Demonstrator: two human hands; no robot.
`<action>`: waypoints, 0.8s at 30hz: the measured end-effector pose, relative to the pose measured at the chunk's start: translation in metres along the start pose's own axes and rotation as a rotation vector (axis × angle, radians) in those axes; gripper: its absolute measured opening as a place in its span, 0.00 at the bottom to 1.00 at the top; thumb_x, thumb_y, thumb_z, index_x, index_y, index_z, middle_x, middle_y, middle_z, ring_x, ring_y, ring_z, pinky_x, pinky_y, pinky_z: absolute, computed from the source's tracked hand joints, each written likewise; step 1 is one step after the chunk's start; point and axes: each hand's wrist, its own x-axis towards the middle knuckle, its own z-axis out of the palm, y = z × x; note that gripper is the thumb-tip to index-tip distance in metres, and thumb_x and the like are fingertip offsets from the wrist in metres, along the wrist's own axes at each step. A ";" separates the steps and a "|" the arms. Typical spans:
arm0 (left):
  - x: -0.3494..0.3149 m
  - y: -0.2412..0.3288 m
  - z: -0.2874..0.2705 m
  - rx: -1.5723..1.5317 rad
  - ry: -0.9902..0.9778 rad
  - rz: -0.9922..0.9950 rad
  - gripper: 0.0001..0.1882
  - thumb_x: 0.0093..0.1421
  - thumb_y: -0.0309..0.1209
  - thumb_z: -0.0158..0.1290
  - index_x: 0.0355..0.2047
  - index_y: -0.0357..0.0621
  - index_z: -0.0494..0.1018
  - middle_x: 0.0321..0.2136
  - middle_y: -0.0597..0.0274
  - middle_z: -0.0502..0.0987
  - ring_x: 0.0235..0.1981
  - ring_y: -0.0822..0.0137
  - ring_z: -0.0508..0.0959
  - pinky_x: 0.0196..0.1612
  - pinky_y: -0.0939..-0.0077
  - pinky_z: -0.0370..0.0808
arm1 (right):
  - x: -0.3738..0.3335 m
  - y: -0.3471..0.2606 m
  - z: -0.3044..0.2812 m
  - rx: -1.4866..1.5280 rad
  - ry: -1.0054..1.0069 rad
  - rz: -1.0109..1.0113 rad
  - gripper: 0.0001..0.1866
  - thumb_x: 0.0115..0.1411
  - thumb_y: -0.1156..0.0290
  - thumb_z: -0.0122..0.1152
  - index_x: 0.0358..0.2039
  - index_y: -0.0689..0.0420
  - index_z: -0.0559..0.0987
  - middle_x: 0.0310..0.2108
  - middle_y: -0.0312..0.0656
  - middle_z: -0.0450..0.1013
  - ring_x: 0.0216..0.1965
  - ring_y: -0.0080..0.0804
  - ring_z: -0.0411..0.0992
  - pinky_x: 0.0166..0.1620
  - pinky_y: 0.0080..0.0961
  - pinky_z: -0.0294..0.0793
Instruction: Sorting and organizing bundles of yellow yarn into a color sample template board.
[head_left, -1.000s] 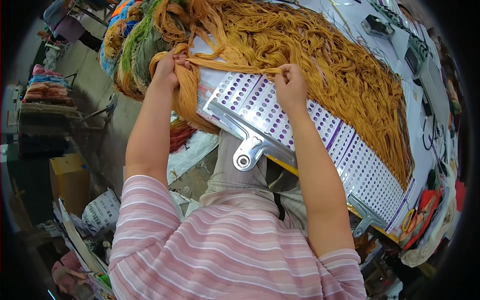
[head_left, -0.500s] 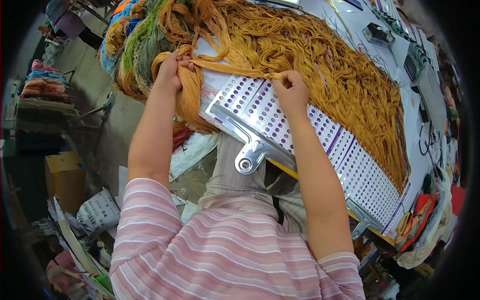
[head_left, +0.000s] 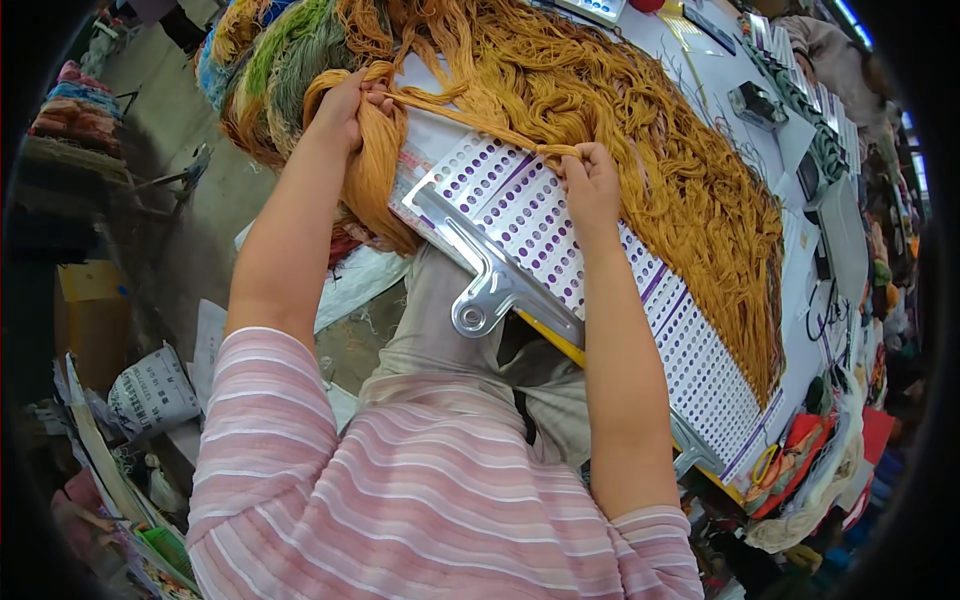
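My left hand is closed round an orange-gold hank of yarn, whose loose end hangs down beside the table edge. From it a thin bundle of yarn strands stretches across to my right hand, which pinches the other end between thumb and fingers. Below the strands lies a white sheet with rows of purple dots. Large silver clips grip its near edge. A broad mass of golden-brown yarn covers the table beyond my hands.
Green, blue and orange yarn hanks hang at the table's left end. A small dark box stands at the far right, near a red and white bundle. On the floor at left sit a cardboard box and a white printed sack.
The view has shifted, so the table and my body sit further left. My right hand has moved slightly away from my left, with the strands still stretched between them. Both grips stay closed.
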 end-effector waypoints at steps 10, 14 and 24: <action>0.002 0.000 -0.001 -0.050 0.008 -0.018 0.16 0.70 0.40 0.42 0.26 0.48 0.59 0.20 0.69 0.64 0.16 0.78 0.66 0.22 0.77 0.77 | 0.000 -0.004 -0.001 0.061 -0.013 -0.007 0.03 0.63 0.75 0.55 0.32 0.58 0.72 0.22 0.27 0.67 0.22 0.10 0.61 0.25 0.10 0.60; -0.006 -0.001 0.007 -0.036 0.051 -0.016 0.16 0.70 0.40 0.42 0.26 0.48 0.59 0.19 0.69 0.63 0.15 0.78 0.65 0.21 0.77 0.76 | -0.002 -0.007 -0.003 0.003 0.014 0.055 0.03 0.61 0.76 0.56 0.31 0.59 0.73 0.23 0.29 0.68 0.22 0.12 0.62 0.26 0.11 0.61; -0.005 0.003 0.009 -0.008 0.069 -0.041 0.18 0.71 0.42 0.41 0.24 0.49 0.59 0.18 0.71 0.62 0.14 0.79 0.65 0.21 0.78 0.76 | -0.001 -0.019 -0.003 0.183 -0.001 0.151 0.02 0.59 0.77 0.54 0.31 0.57 0.70 0.21 0.35 0.72 0.20 0.18 0.67 0.25 0.14 0.64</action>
